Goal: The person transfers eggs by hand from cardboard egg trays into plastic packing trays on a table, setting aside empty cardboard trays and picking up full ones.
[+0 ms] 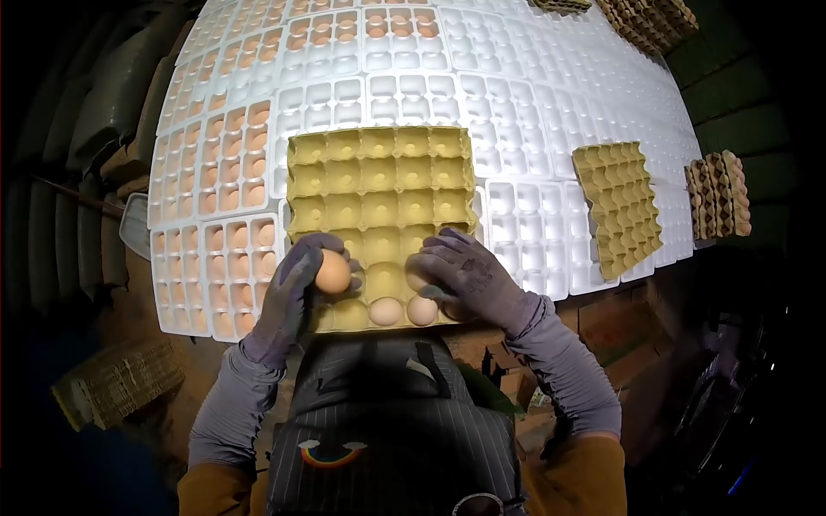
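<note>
A yellow pulp egg tray (pixel 379 182) lies in front of me, its far cups bare. My left hand (pixel 292 288), in a grey-purple glove, is closed around a brown egg (pixel 333 272) above the tray's near left side. On the near right side, my gloved right hand (pixel 471 271) curls its fingers over a paler egg (pixel 417 278), mostly covered by the glove. Between the hands, two light eggs, a left one (pixel 386 311) and a right one (pixel 422 310), sit in the nearest row. Part of another egg shows under my right wrist.
White plastic trays cover the table; those on the left hold brown eggs (pixel 232 234), those on the right (pixel 525 232) have bare cups. Another yellow pulp tray (pixel 618 211) lies on the right. Stacked egg trays (pixel 718 196) stand beyond the right edge, and more (pixel 650 21) at the back.
</note>
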Tool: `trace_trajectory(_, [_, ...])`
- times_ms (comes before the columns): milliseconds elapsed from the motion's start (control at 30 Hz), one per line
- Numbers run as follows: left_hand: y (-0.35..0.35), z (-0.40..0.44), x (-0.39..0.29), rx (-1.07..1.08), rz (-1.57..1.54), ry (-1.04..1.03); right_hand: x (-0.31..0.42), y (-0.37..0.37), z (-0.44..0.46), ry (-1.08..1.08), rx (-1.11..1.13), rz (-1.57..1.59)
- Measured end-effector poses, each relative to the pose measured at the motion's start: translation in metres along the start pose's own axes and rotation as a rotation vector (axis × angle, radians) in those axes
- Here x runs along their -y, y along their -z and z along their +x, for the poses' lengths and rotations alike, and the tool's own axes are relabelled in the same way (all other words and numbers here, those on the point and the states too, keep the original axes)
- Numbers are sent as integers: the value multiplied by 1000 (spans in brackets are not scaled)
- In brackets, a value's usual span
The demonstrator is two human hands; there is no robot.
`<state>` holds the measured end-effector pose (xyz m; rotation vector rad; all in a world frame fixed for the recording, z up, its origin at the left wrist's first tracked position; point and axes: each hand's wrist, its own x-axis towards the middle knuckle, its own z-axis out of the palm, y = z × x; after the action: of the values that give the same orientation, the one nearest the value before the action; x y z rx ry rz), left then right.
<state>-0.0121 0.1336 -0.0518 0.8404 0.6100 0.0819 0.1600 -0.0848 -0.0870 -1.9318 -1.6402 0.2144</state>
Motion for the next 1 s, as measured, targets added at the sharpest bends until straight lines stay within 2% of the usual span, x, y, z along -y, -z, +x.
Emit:
trace_trajectory(33, [12,-5,1,20,210,98,-1,1,1,9,-1,10])
trace_trajectory(67, [22,-7,8,137,540,145,0,5,3,27,57,-43])
trace_trajectory(133, [-16,-26,29,172,1447,-316,6,17,7,48,114,-99])
trace_trajectory(167, [-18,-27,44,177,1650,-458,9,26,7,-261,84,237])
trace_trajectory(200, [-17,-26,48,169,1647,-458,8,33,5,-569,55,570])
trace_trajectory(233, [-15,-25,50,147,1617,-462,-5,40,7,-546,-49,806])
trace_trajectory(267, [-12,-24,51,128,1586,-468,-12,58,3,-715,-89,1129])
trace_trajectory(300, [-7,-24,53,68,1458,-370,-12,69,4,-759,-143,1328])
trace_trajectory(333, [-12,-26,44,68,1455,-371,-14,77,3,-799,-203,1528])
trace_trajectory(367, [-18,-28,30,52,927,-57,-31,74,-3,-762,-10,1265])
trace_trajectory(400, [-24,-28,19,34,386,235,-27,73,1,-599,194,691])
trace_trajectory(467, [-33,-23,19,76,426,197,0,67,9,-418,530,-116])
trace_trajectory(500, [-40,-19,27,151,911,-190,-10,39,-6,-256,523,-405])
trace_trajectory(533, [-51,-15,31,227,1381,-599,-9,41,-6,-256,520,-402])
trace_trajectory(567, [-65,-14,34,221,1616,-587,-9,46,-4,-215,500,-358])
trace_trajectory(600, [-72,-12,43,220,1619,-589,-8,51,-2,-174,480,-314])
trace_trajectory(633, [-76,-10,54,186,1832,-487,-6,56,-1,-280,501,-276])
trace_trajectory(667, [-78,-9,62,147,2038,-372,-9,60,-6,-279,501,-278])
trace_trajectory(733, [-72,-8,58,168,2033,-394,-21,72,-20,-736,225,820])
trace_trajectory(767, [-68,-9,51,189,1857,-445,-15,76,-28,-728,70,1189])
trace_trajectory(800, [-63,-12,45,205,1682,-490,-8,92,-29,-748,136,1284])
trace_trajectory(833, [-53,-12,45,191,1690,-489,-12,80,-39,-533,99,1000])
trace_trajectory(900, [-30,-16,48,241,937,-214,-2,57,-54,-328,125,492])
trace_trajectory(933, [-27,-22,44,218,952,-215,22,59,-48,-394,193,201])
trace_trajectory(1000, [-28,-32,38,276,167,218,26,22,-53,-131,184,-515])
